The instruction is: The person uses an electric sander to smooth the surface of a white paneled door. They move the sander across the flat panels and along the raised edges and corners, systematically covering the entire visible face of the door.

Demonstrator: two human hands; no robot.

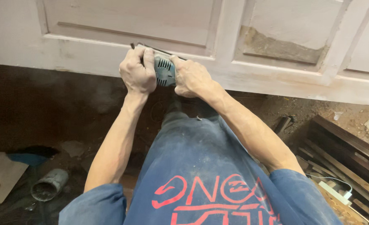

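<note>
Both hands were clamped on a grey-blue sander [164,71], the left hand [137,71] wrapped over its left side and the right hand [191,77] over its right. The sander pressed against the lower rail of a pale panelled door [109,25], beside a panel with a bare brown patch [276,48]. Below, the dirt floor [47,108] held a dusty can [49,184] at the left and stacked wood strips [342,158] at the right.
</note>
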